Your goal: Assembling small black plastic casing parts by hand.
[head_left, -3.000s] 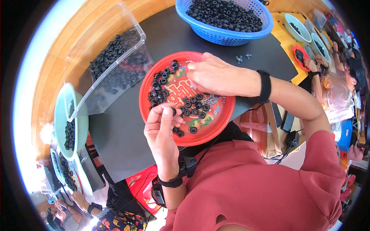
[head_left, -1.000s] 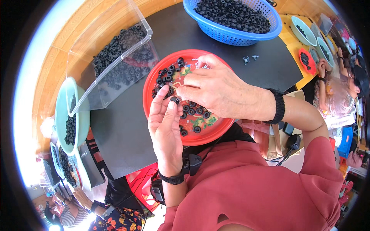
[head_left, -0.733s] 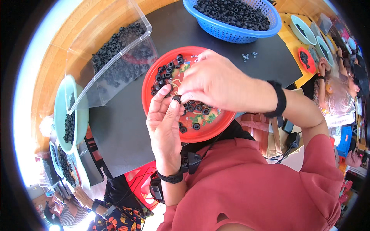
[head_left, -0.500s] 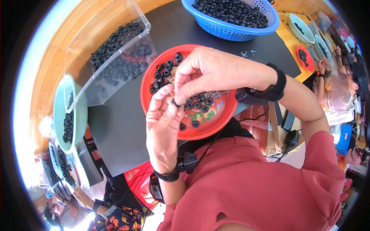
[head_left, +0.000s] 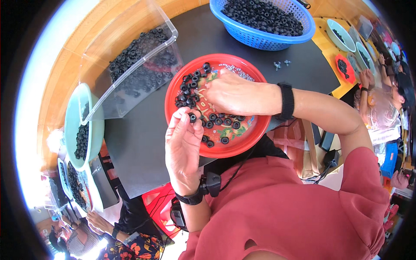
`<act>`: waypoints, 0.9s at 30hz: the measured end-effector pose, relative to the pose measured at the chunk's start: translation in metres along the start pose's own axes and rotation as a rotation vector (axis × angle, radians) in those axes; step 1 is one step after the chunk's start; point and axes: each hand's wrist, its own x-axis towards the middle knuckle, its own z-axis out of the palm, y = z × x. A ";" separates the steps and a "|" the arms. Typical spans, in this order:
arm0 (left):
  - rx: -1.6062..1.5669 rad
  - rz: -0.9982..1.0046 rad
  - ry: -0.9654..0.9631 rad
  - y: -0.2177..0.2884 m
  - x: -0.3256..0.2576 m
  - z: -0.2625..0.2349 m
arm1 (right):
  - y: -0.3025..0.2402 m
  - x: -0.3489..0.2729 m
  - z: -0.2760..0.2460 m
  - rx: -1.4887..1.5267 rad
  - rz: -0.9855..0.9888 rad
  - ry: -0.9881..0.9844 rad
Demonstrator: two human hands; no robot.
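Ring [head_left: 192,117], small, black, likely light and rubbery, sits pinched by its rim in left hand [head_left: 184,149]; right hand [head_left: 234,95] curls over red plate [head_left: 260,125], grip hidden.

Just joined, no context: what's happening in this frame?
A person is sorting small black rubber rings on a red plate. The left hand pinches one black ring in its fingers above the plate's near edge, while the right hand rests on the pile of rings in the plate. A clear plastic bin and a blue basket nearby hold more rings.
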 end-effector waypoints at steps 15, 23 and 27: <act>0.120 0.045 -0.204 0.053 0.051 0.064 | -0.002 0.040 -0.094 -0.030 -0.218 0.505; 0.178 0.046 -0.246 0.067 0.078 0.093 | 0.027 0.052 -0.111 0.404 -0.121 0.651; 0.118 -0.008 -0.323 0.067 0.091 0.091 | 0.033 0.052 -0.112 0.408 -0.070 0.681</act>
